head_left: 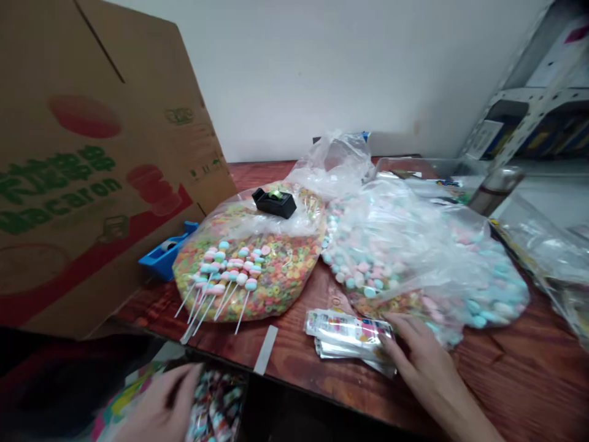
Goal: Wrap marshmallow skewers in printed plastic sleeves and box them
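Resting the right hand (421,362) on a stack of foil-backed printed packets (350,337) at 5 o'clock, fingers (396,325) spread across the packets' end, atop the wooden tabletop (519,368), with the left hand (159,408) at 7 o'clock, just beside a heap of wrapped candy sticks (216,405) below the tabletop's edge, its finger grip impossible to tell.

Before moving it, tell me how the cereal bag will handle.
The bag will probably slump: thin plastic, loose rings. It should feel light for its size. The candy sticks on top would likely slide off if tilted.
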`<state>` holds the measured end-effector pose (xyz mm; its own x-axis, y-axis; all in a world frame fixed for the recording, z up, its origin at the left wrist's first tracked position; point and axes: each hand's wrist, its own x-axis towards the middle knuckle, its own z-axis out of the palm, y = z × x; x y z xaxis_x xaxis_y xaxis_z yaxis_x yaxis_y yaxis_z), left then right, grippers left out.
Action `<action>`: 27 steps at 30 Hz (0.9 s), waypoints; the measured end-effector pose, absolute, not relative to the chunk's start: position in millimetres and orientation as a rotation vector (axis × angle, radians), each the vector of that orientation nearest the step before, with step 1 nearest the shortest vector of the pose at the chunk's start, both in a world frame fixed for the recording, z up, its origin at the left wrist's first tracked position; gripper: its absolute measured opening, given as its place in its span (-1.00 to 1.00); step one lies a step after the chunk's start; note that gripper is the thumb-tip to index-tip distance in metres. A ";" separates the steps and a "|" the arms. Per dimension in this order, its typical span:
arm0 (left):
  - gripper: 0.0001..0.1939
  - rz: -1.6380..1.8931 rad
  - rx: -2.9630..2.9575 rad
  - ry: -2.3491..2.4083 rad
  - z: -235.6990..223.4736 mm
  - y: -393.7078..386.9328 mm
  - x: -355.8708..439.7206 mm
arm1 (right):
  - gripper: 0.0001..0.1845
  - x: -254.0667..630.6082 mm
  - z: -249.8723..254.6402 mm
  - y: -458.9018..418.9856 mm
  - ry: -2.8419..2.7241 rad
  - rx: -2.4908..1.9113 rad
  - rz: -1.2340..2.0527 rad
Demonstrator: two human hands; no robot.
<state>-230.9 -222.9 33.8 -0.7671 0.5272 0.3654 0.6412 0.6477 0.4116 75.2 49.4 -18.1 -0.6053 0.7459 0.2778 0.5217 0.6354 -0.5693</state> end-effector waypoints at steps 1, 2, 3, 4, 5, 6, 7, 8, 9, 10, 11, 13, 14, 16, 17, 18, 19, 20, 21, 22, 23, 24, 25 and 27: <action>-0.82 -0.836 -1.235 -2.622 36.6 -193.7 -217.1 | -0.71 69.7 -21.3 50.2 -2.362 -1.000 0.601; -0.82 -0.909 -1.500 -2.517 38.1 -163.5 -199.9 | -0.73 64.2 -23.7 50.1 -2.363 -1.013 0.602; -0.81 -0.959 -1.744 -2.389 37.9 -133.8 -180.4 | -0.78 59.4 -25.4 49.4 -2.365 -1.024 0.603; -0.76 -0.968 -1.928 -2.311 36.0 -106.4 -160.3 | -0.84 55.5 -26.5 48.4 -2.363 -1.036 0.605; -0.67 -0.949 -2.092 -2.234 32.6 -82.5 -141.3 | -0.89 52.7 -27.0 47.4 -2.361 -1.047 0.608; -0.58 -0.922 -2.223 -2.189 27.9 -62.9 -124.8 | -0.91 51.0 -27.1 46.6 -2.359 -1.060 0.612; -0.48 -0.898 -2.310 -2.173 22.4 -47.6 -111.8 | -0.91 50.1 -26.5 46.1 -2.357 -1.073 0.616; -0.40 -0.887 -2.362 -2.186 16.6 -36.6 -102.8 | -0.91 49.8 -25.3 45.9 -2.356 -1.084 0.620; -0.35 -0.891 -2.390 -2.221 11.0 -29.3 -97.8 | -0.90 49.9 -23.5 46.1 -2.357 -1.091 0.625; -0.29 -0.907 -2.404 -2.264 5.9 -24.9 -96.3 | -0.89 50.0 -21.1 46.5 -2.360 -1.091 0.633; -0.24 -0.936 -2.406 -2.307 1.7 -22.7 -97.3 | -0.89 49.9 -18.3 47.1 -2.366 -1.085 0.641; -0.14 -1.015 -2.400 -2.365 -3.7 -22.3 -102.8 | -0.91 48.4 -13.0 48.6 -2.385 -1.055 0.655; -0.09 -1.055 -2.395 -2.374 -4.9 -22.9 -105.6 | -0.87 47.0 -11.1 49.6 -2.397 -1.036 0.658; -0.03 -1.108 -2.390 -2.378 -5.4 -24.0 -108.8 | -0.85 43.2 -10.1 51.6 -2.416 -1.012 0.654; -0.02 -1.117 -2.389 -2.378 -5.2 -24.3 -109.0 | -0.89 41.1 -11.1 52.7 -2.422 -1.007 0.647; -0.01 -1.112 -2.391 -2.381 -4.8 -24.4 -108.5 | -0.94 39.2 -13.0 53.7 -2.426 -1.004 0.636; 0.00 -1.098 -2.389 -2.389 -4.5 -24.3 -107.5 | -0.92 37.4 -15.6 54.4 -2.428 -1.003 0.619; 0.00 -1.072 -2.380 -2.402 -4.1 -24.2 -106.3 | -0.90 35.8 -18.6 54.9 -2.425 -1.004 0.593; -0.01 -1.037 -2.370 -2.416 -3.6 -24.2 -105.0 | -0.89 34.5 -21.7 55.0 -2.421 -1.004 0.559; -0.02 -0.993 -2.357 -2.429 -3.0 -24.2 -103.9 | -0.88 33.4 -24.7 54.6 -2.414 -1.004 0.517; -0.04 -0.944 -2.342 -2.444 -2.1 -24.3 -103.0 | -0.88 32.6 -27.3 53.9 -2.407 -1.002 0.471; -0.06 -0.893 -2.324 -2.461 -1.0 -24.4 -102.3 | -0.86 32.3 -29.2 52.9 -2.398 -0.999 0.421; -0.08 -0.845 -2.306 -2.475 0.4 -24.6 -101.8 | -0.84 32.9 -30.3 51.7 -2.388 -0.993 0.370; -0.13 -0.778 -2.255 -2.504 3.5 -24.4 -101.7 | -0.80 37.9 -29.6 49.6 -2.367 -0.977 0.272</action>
